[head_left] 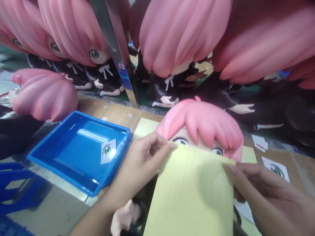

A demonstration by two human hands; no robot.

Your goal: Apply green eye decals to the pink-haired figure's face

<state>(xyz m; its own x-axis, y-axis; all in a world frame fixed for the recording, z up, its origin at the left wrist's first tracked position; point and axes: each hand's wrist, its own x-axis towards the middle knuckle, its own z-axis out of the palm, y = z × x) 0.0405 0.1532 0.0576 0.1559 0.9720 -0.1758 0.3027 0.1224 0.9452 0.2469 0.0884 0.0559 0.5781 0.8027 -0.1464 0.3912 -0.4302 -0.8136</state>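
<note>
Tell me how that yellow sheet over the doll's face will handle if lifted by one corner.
The yellow sheet looks thin and probably floppy: both hands pinch its top edge to keep it flat. Likely very light. It may slide on the doll, whose pink hair shines glossy.

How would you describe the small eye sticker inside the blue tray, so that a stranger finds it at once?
Start at the blue tray left of the left hand. Near its right wall lies a small white eye sticker, turned like a diamond. Other eye stickers lie on the table; only this one sits in the tray.
</note>
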